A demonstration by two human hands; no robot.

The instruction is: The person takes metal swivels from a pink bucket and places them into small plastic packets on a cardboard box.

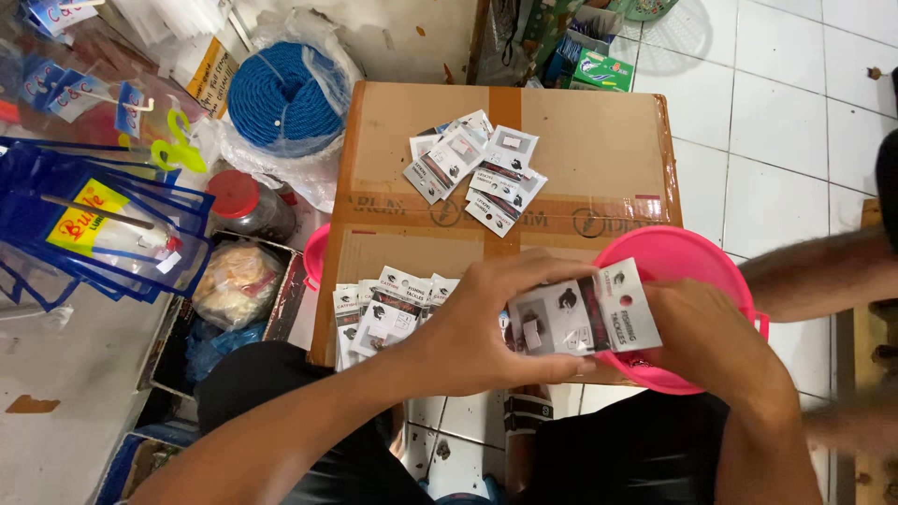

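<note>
My left hand (486,323) and my right hand (706,337) together grip a small stack of flat white packets (585,313) with dark prints, held just above the near edge of a brown cardboard box (599,140). The right hand hovers over a pink plastic bowl (687,257) at the box's right corner. Under my left wrist, a row of similar packets (383,313) lies on the box's near left part. Another loose pile of packets (477,168) rests at the box's middle.
Left of the box: a coil of blue rope (281,93) in clear plastic, a red-lidded jar (243,201), blue hanging packs (98,229), a bagged item in a small carton (234,281). Another person's arm (823,276) reaches in from the right over white floor tiles.
</note>
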